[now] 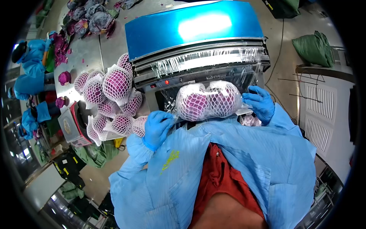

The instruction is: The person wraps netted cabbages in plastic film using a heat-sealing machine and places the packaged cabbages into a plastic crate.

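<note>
Two purple cabbages in white foam nets [207,101] lie side by side under clear plastic film at the front of a wrapping machine with a blue cover [152,36]. My left hand [158,128], in a blue glove, is at their left with its fingers pinched on the film edge. On their right, my right hand [260,102], also gloved, has its fingers bent together at the film's other side. Just below my right hand is another netted piece [251,120]. The film between hand and cabbages is hard to make out.
Several netted cabbages [118,84] are piled on the metal table [114,45] at the left, beside a plastic box [72,126]. Loose cabbages [93,19] lie at the back left. Co-workers in blue [30,84] stand at the far left. A green sack [313,49] is at the right.
</note>
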{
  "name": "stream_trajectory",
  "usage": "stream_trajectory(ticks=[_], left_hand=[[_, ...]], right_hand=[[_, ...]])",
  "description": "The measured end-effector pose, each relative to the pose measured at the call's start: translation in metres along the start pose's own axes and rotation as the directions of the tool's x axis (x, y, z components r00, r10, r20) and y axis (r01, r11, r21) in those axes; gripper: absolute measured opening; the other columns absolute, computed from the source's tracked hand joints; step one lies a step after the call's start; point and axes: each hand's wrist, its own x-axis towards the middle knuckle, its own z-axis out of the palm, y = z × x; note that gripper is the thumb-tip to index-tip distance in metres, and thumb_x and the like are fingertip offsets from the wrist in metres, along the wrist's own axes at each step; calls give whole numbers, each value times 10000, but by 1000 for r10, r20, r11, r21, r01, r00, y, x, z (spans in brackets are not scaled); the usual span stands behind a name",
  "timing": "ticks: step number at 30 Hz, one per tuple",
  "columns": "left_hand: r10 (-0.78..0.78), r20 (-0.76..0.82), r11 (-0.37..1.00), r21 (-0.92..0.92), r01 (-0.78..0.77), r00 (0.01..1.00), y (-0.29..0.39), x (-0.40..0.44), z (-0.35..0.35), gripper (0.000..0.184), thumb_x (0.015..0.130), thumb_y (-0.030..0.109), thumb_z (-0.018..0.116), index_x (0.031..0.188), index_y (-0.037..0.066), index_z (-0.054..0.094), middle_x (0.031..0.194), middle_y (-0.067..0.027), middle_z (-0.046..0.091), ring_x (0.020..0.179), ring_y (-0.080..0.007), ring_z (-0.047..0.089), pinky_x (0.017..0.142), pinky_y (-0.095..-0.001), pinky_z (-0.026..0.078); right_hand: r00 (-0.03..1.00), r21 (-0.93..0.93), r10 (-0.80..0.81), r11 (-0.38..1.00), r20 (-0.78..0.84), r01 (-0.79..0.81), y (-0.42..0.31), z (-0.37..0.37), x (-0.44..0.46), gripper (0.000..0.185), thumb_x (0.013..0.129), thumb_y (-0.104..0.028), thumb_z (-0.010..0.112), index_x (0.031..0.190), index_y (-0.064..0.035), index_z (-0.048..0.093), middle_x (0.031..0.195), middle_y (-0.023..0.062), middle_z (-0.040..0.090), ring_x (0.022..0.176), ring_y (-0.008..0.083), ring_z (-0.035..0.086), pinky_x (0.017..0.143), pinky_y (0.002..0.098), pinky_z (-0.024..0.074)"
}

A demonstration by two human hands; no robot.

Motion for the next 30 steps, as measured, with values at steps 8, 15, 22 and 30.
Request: stream_trajectory(ticks=[8, 15, 22, 30], left_hand=[[-631, -28, 286, -937, 199, 775, 31, 33, -11, 104, 873, 66, 577, 910, -19, 624, 901, -56, 577, 774, -110, 550, 704, -239, 456], [-812, 15, 120, -974, 192, 583, -6, 2, 27, 93, 896, 87, 606, 876, -3, 616, 777, -37, 574, 649, -103, 548, 631, -241, 481], [-288, -507, 861, 234, 451, 812, -9, 14, 64, 116, 805, 150, 667, 846, 53, 619, 915, -100, 589, 906, -267, 539, 784, -386, 427], [-445, -584, 822, 34, 568, 679, -34, 40, 114, 276, 706, 128, 705, 964, 114, 608, 1180, -94, 485, 1178, -303, 387, 967, -420, 375]], right_hand=[[961, 167, 201, 971, -191, -170, -87, 22, 4, 122, 922, -85, 534, 815, -33, 560, 771, 17, 507, 727, 106, 459, 673, 270, 377], [765, 252, 406, 913, -500, -321, -9, 30, 6, 292, 912, -189, 618, 683, -48, 505, 658, -63, 443, 637, 45, 358, 566, 238, 332], [888, -735, 100, 524, -449, -430, -5, 44, 14, 249, 918, -254, 587, 757, -76, 520, 701, 134, 560, 622, 355, 526, 563, 377, 412], [983, -889, 59, 420, -176, -184, 29, 58, 58, 227, 914, -252, 586, 767, -87, 534, 711, 116, 551, 635, 338, 530, 579, 380, 419]])
